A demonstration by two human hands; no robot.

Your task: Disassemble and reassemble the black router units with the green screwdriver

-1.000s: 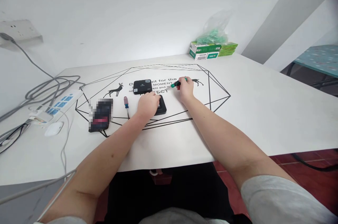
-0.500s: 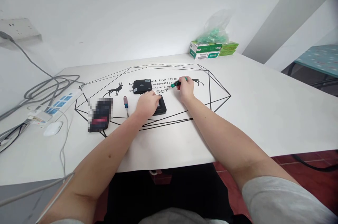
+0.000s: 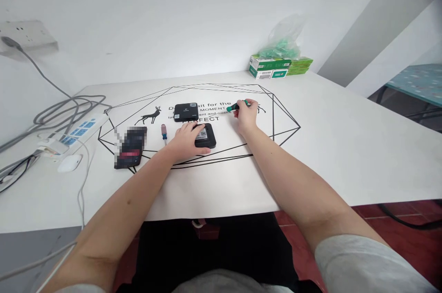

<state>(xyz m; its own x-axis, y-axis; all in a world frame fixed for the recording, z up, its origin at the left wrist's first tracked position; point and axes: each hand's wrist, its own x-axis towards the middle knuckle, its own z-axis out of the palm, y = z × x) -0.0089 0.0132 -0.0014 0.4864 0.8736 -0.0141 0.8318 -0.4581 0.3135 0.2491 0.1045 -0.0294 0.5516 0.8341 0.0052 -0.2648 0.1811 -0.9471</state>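
Note:
My left hand (image 3: 186, 142) reaches around a square black electronic case (image 3: 210, 135), its thumb along the near edge and its fingers at the far side. A pale label with a square code shows on the case's upper face. In my right hand (image 3: 247, 115), a green-and-black screwdriver (image 3: 233, 107) is held by its handle, with its thin shaft pointing left above the tabletop. Just behind the case lies a similar flat black square piece (image 3: 186, 111) with small stickers. A second screwdriver (image 3: 163, 131), with a reddish and blue handle, rests left of my left hand.
A partly pixelated dark phone (image 3: 131, 148) lies to the left. Beyond it are a white earbud case (image 3: 70, 163), a power strip (image 3: 81, 131) and coiled grey cables (image 3: 65, 111). Green-and-white boxes (image 3: 271, 62) under a plastic bag (image 3: 283, 42) stand against the wall.
My left hand has shifted left and spread around the case, with its thumb now at the near edge, uncovering the label. My right hand has moved slightly right with the screwdriver.

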